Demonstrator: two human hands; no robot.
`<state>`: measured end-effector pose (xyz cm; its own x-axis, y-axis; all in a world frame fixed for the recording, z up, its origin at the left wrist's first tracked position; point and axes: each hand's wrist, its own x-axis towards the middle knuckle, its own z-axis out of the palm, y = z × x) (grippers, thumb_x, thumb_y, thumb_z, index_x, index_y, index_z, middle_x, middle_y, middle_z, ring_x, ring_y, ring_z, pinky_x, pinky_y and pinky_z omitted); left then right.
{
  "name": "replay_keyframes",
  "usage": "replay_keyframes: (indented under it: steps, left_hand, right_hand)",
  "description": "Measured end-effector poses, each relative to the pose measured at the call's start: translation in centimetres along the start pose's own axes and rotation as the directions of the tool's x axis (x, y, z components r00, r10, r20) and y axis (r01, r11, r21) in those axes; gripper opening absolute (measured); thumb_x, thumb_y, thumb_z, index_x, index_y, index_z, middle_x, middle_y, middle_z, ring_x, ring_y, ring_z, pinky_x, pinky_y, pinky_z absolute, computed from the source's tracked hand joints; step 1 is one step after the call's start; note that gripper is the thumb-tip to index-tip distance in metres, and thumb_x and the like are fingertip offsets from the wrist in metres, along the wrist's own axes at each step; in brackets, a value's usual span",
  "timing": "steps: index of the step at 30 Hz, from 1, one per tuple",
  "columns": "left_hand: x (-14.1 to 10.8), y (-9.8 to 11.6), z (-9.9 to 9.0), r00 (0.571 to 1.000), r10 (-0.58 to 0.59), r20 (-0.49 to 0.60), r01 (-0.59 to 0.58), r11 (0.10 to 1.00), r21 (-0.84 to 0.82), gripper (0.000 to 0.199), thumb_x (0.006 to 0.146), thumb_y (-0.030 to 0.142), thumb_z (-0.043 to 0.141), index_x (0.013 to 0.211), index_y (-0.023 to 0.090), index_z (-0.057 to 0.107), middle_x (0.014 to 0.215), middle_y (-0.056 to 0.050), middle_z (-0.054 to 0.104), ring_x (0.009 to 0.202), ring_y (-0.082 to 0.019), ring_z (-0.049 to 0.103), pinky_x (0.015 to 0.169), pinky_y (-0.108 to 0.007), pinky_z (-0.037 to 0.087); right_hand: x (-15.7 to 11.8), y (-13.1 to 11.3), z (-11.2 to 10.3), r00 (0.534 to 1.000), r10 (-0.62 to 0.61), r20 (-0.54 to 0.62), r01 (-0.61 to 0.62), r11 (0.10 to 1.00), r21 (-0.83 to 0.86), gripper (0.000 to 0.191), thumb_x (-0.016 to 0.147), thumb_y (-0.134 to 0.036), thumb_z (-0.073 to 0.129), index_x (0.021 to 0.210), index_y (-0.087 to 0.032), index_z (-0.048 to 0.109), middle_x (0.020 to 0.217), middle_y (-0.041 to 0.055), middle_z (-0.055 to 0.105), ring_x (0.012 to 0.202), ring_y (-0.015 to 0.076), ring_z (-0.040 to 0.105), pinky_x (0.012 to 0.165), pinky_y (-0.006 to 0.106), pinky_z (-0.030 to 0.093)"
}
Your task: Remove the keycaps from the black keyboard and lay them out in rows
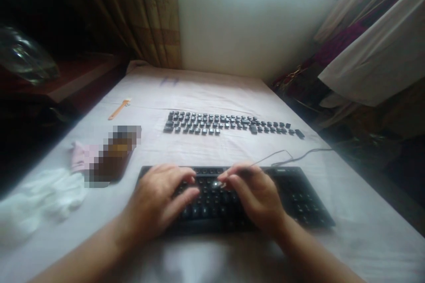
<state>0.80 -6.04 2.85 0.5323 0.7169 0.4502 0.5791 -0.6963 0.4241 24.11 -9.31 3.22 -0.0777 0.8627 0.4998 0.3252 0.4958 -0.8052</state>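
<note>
Right hand (257, 192) is over the middle of the keyboard, thumb and forefinger pinching what looks like a thin wire thing (223, 184), shiny at the tip; too blurred to name better. Left hand (159, 190) is over the left end, thumb and forefinger apart, nothing seen between them; can't tell if any finger touches a key.

Keyboard (310, 205) lies flat on the pale sheet (239, 150), right in front of the person. Main risk, I'd say: wire tip slips off, scratches a neighbour or flicks a key away. Cause would be a crooked pull or a loose pinch. Neither hand clearly pins the keyboard, so a hard tug could tilt or slide it on the cloth.

Cable (310, 153) trails off to the right behind the right hand; an elbow or sleeve snag there could drag the keyboard.

Further out, loose keys (253, 129) sit in tidy rows. A bunched sheet or careless reach could scramble the order.

Left side: orange stick (117, 111), pixelated dark object (116, 157), pink cloth (79, 154), white cloth (46, 199). A small key landing in that white heap could easily get lost.
</note>
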Motion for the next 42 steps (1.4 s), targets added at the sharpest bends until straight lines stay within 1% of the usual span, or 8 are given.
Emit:
replay_keyframes:
  steps: [5,8,13,19,25,29,34,42]
  left_hand:
    - [-0.6,1.6,1.0,0.988,-0.113,0.108,0.133,0.970,-0.201,0.031,0.086,0.040,0.068,0.112,0.025,0.061,0.096,-0.002,0.074,0.087,-0.022,0.069,0.081,-0.035,0.049]
    - [-0.5,2.0,0.8,0.963,-0.194,0.186,0.249,0.906,-0.342,0.022,0.087,0.039,0.066,0.103,0.024,0.065,0.093,-0.001,0.074,0.085,-0.021,0.070,0.078,-0.031,0.051]
    - [-0.2,2.6,0.2,0.908,-0.287,0.305,0.412,0.742,-0.528,0.015,0.091,0.036,0.061,0.093,0.023,0.070,0.082,0.002,0.074,0.076,-0.016,0.069,0.071,-0.025,0.052]
    - [-0.3,2.3,0.5,0.851,-0.349,0.392,0.525,0.585,-0.618,0.020,0.086,0.039,0.066,0.097,0.023,0.070,0.090,-0.003,0.077,0.085,-0.022,0.071,0.079,-0.031,0.054]
    - [-0.2,2.2,0.5,0.784,-0.420,0.457,0.613,0.405,-0.678,0.028,0.082,0.046,0.069,0.095,0.022,0.067,0.089,-0.003,0.076,0.078,-0.020,0.069,0.065,-0.028,0.053]
    - [-0.4,1.9,0.7,0.792,-0.393,0.467,0.605,0.397,-0.690,0.027,0.085,0.047,0.067,0.096,0.022,0.065,0.082,0.000,0.074,0.071,-0.016,0.065,0.057,-0.022,0.048]
    - [-0.5,1.7,0.9,0.812,-0.365,0.455,0.580,0.415,-0.702,0.027,0.087,0.048,0.064,0.095,0.022,0.065,0.080,0.001,0.072,0.073,-0.016,0.065,0.063,-0.023,0.048]
    - [-0.4,1.8,0.6,0.819,-0.354,0.451,0.571,0.438,-0.694,0.034,0.088,0.054,0.061,0.093,0.021,0.063,0.082,-0.002,0.073,0.077,-0.019,0.069,0.067,-0.026,0.051]
  right_hand:
    - [0.3,-1.4,0.7,0.983,-0.179,0.043,0.182,0.981,-0.066,0.012,0.092,-0.012,0.054,0.099,-0.020,0.060,0.083,0.0030,0.075,0.071,0.0136,0.073,0.067,0.023,0.059]
    - [0.4,-2.0,1.5,0.963,-0.256,0.079,0.260,0.965,-0.044,0.013,0.092,-0.012,0.053,0.100,-0.019,0.061,0.084,0.0051,0.074,0.076,0.0147,0.073,0.070,0.023,0.059]
    - [0.3,-2.4,2.3,0.970,-0.235,0.058,0.237,0.971,-0.017,0.014,0.092,-0.011,0.054,0.101,-0.020,0.061,0.085,0.0052,0.074,0.075,0.0153,0.072,0.069,0.025,0.059]
    - [0.3,-2.1,1.9,0.985,-0.155,-0.074,0.151,0.987,-0.057,0.024,0.091,-0.006,0.050,0.103,-0.022,0.062,0.091,0.0045,0.074,0.083,0.0167,0.072,0.077,0.029,0.059]
    - [0.5,-1.8,1.7,0.976,-0.217,0.033,0.219,0.969,-0.113,0.019,0.086,-0.008,0.053,0.095,-0.022,0.062,0.075,0.0028,0.065,0.066,0.0157,0.064,0.058,0.025,0.055]
    - [0.3,-1.5,2.4,0.960,-0.257,0.111,0.275,0.937,-0.216,0.021,0.082,-0.016,0.067,0.102,-0.020,0.062,0.080,0.0046,0.068,0.065,0.0156,0.065,0.056,0.023,0.055]
    - [0.2,-0.8,2.8,0.943,-0.306,0.128,0.329,0.909,-0.255,0.008,0.089,-0.019,0.062,0.096,-0.019,0.065,0.076,0.0053,0.068,0.064,0.0149,0.066,0.056,0.021,0.054]
    - [0.5,-1.0,2.8,0.904,-0.388,0.181,0.428,0.810,-0.402,0.013,0.087,-0.016,0.058,0.097,-0.018,0.067,0.077,0.0061,0.071,0.060,0.0168,0.068,0.051,0.023,0.053]
